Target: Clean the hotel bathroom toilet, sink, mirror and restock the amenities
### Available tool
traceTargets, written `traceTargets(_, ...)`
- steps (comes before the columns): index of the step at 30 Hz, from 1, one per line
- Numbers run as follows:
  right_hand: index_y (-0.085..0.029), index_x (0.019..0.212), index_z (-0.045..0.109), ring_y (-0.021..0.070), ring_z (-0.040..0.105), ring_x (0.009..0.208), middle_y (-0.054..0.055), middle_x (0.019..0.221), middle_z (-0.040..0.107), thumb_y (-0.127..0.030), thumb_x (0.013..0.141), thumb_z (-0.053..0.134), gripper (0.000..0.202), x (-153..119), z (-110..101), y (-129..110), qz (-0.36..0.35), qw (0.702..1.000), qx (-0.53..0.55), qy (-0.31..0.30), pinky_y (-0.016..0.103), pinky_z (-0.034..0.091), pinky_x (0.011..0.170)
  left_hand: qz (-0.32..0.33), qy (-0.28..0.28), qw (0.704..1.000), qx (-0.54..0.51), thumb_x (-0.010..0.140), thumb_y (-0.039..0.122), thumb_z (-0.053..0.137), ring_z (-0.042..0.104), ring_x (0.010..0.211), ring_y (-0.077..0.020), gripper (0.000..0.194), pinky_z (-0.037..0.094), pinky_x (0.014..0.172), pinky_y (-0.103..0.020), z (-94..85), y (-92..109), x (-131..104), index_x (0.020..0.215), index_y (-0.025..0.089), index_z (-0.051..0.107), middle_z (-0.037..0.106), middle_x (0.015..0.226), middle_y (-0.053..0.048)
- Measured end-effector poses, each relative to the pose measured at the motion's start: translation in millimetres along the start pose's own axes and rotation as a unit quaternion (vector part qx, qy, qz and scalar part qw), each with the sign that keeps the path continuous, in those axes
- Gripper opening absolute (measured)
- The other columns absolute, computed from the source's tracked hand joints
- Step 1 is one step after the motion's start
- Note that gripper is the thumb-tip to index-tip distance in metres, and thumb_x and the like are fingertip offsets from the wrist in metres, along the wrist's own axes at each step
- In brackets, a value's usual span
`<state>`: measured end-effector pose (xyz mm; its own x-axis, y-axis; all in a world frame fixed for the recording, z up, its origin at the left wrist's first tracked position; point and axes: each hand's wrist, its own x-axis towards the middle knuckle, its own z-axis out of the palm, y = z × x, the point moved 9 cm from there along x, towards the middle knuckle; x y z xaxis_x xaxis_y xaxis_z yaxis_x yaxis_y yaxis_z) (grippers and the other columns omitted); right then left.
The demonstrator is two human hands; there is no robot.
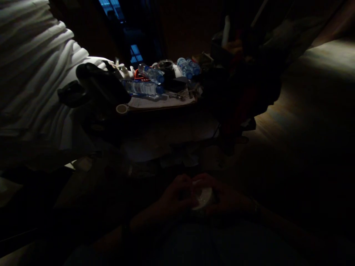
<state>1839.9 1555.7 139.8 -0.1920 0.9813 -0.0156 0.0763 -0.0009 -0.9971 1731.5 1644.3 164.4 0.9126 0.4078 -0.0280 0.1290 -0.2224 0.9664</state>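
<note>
The lower part of the head view is very dark. Low in the middle, a small pale rounded object (204,198) with a slight shine sits between both my hands; its kind cannot be made out. On its left side my left hand (177,194) is closed, fingers curled against it. My right hand (227,197) wraps it from the right, and its fingers reach over the top. The fingertips and the object's underside are lost in shadow.
Ahead stands a cluttered surface with a plastic water bottle (142,88), several more bottles, papers (155,103) and a dark bulky object (102,83). Stacked white folded cloth (36,66) rises at the left. At right lies a pale, dimly lit surface (330,70).
</note>
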Motion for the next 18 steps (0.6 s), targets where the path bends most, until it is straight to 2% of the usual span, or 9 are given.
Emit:
traceTargets(2,-0.028,0.130,0.062,0.0267,0.048,0.134,0.009,0.143,0.045,-0.052,0.078,0.084,0.062,-21,-20,1,-0.023,0.999,-0.020,0.015,0.043,0.042,0.111,0.073,0.005,0.990,0.119,0.090,0.054,0.066,0.053,0.087,-0.0189,0.038,0.042,0.075,-0.031,22.0,17,8,0.079,0.018,0.069,0.060,0.088,-0.006)
traceTargets(4,-0.027,0.124,0.065,0.0257,0.050,0.131,0.008,0.140,0.045,-0.053,0.078,0.084,0.057,-43,-36,1,-0.031,0.998,-0.028,0.042,0.042,0.044,0.109,0.109,-0.023,0.981,0.161,0.098,0.049,0.055,0.051,0.078,-0.0161,0.039,0.040,0.069,-0.028,47.7,22,9,0.079,0.017,0.068,0.060,0.083,-0.006)
traceTargets(6,-0.027,0.121,0.067,0.0252,0.051,0.129,0.008,0.139,0.046,-0.053,0.076,0.085,0.055,-64,-47,0,-0.038,0.996,-0.027,0.071,0.041,0.045,0.108,0.084,-0.055,0.987,0.127,0.101,0.048,0.049,0.052,0.073,-0.0141,0.040,0.041,0.065,-0.026,68.0,14,9,0.083,0.017,0.068,0.061,0.082,-0.005)
traceTargets(8,-0.027,0.119,0.068,0.0246,0.053,0.126,0.007,0.136,0.047,-0.054,0.075,0.086,0.055,-80,-53,1,-0.042,0.994,-0.023,0.097,0.039,0.046,0.105,0.041,-0.062,0.994,0.081,0.102,0.051,0.047,0.055,0.073,-0.0141,0.042,0.044,0.065,-0.025,80.9,4,10,0.085,0.018,0.068,0.062,0.082,-0.005)
traceTargets(10,-0.027,0.119,0.067,0.0236,0.055,0.123,0.007,0.133,0.048,-0.058,0.075,0.084,0.056,-90,-58,6,-0.040,0.991,-0.015,0.125,0.037,0.048,0.102,0.026,-0.048,0.996,0.068,0.101,0.055,0.046,0.056,0.072,-0.0145,0.046,0.045,0.064,-0.025,88.1,0,14,0.082,0.018,0.066,0.061,0.079,-0.004)
traceTargets(15,-0.023,0.117,0.064,0.0225,0.057,0.114,0.008,0.127,0.053,-0.069,0.080,0.074,0.060,-99,-75,27,-0.025,0.976,-0.018,0.216,0.037,0.049,0.098,0.073,-0.002,0.986,0.148,0.094,0.063,0.051,0.049,0.062,-0.0128,0.053,0.038,0.055,-0.023,93.6,16,42,0.067,0.018,0.060,0.055,0.070,-0.003)
traceTargets(18,-0.023,0.118,0.065,0.0235,0.057,0.116,0.009,0.128,0.052,-0.067,0.084,0.071,0.056,-98,-72,26,-0.015,0.973,-0.051,0.226,0.037,0.049,0.099,0.065,-0.037,0.984,0.164,0.086,0.064,0.062,0.045,0.060,-0.0128,0.054,0.033,0.053,-0.024,95.3,13,54,0.059,0.019,0.056,0.052,0.064,-0.001)
